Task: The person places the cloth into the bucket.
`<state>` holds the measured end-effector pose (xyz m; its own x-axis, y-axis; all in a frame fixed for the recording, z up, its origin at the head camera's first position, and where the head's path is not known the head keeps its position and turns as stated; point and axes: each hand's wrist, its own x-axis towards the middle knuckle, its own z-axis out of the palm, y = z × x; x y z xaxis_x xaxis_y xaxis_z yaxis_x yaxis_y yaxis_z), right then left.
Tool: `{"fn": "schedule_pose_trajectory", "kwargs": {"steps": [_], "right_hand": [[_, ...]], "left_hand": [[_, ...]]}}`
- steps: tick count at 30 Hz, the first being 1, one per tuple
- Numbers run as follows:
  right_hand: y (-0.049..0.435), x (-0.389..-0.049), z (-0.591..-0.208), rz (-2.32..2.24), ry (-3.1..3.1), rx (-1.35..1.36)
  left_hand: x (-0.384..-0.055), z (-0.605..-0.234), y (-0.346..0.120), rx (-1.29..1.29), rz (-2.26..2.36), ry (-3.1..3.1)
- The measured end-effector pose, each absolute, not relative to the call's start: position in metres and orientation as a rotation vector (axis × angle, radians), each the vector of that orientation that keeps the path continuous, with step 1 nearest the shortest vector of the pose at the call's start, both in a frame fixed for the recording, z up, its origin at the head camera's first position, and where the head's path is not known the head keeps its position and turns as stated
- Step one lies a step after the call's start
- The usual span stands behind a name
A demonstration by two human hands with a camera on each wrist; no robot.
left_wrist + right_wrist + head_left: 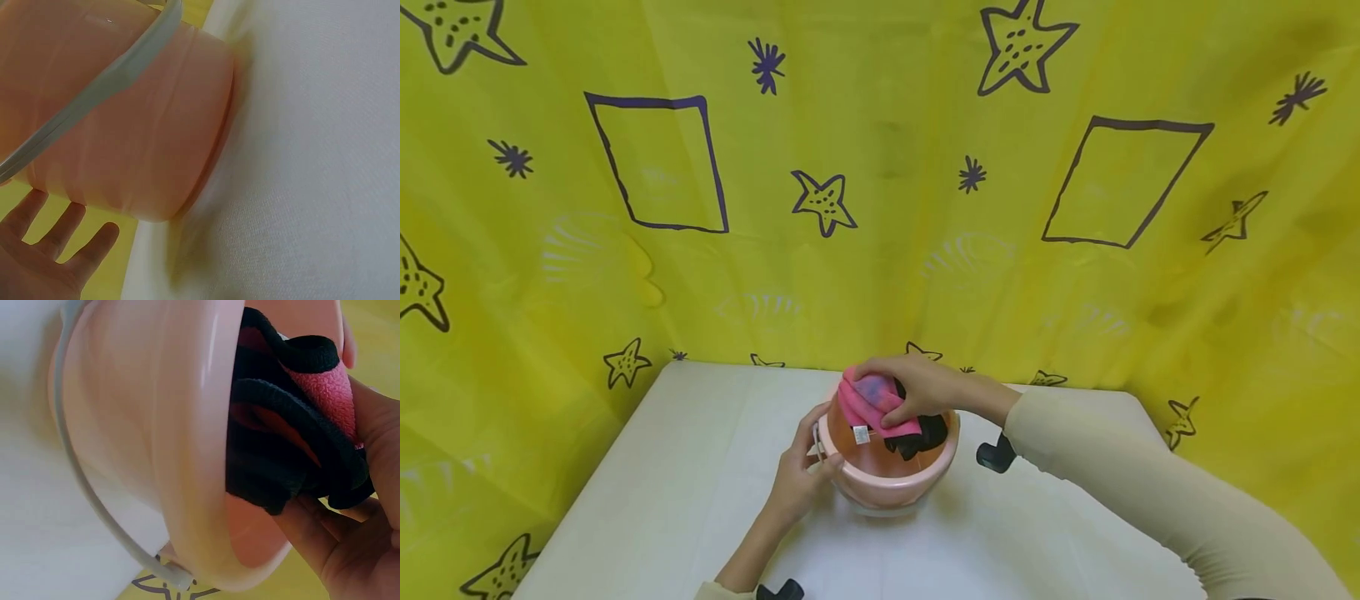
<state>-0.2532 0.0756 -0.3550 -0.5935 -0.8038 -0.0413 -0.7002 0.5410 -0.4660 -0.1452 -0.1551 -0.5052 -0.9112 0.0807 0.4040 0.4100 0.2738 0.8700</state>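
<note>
A soft, folded pink-and-black cloth [880,407] with a bluish patch and a small white tag [861,434] sits at the mouth of a pale peach bucket [887,493]. My right hand [921,386] grips it from above, thumb on the pink side. In the right wrist view its black edging [275,456] hangs in loops inside the rim, and the fingers go behind it. At the bucket's left side, my left hand [805,467] touches the rim with thumb and fingers apart. The left wrist view shows spread, fairly straight fingers [94,250] against the bucket wall.
The bucket stands on a white-covered table [715,467], its grey-white handle [94,100] lowered along the side. Behind and around the table hangs a yellow curtain [880,283] printed with dark stars and rectangles. Dark wrist mounts [996,454] sit on both arms.
</note>
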Motion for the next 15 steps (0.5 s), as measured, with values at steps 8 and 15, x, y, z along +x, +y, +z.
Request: {"fn": "schedule_pose_trajectory", "kwargs": {"steps": [8, 15], "right_hand": [[0.074, -0.253, -0.355, -0.570, 2.485, -1.228], [0.066, -0.251, -0.345, -0.488, 2.383, -1.243]], "left_hand": [[-0.145, -0.506, -0.154, -0.444, -1.662, -2.284], [-0.146, -0.505, -0.154, -0.431, -1.655, -2.290]]}}
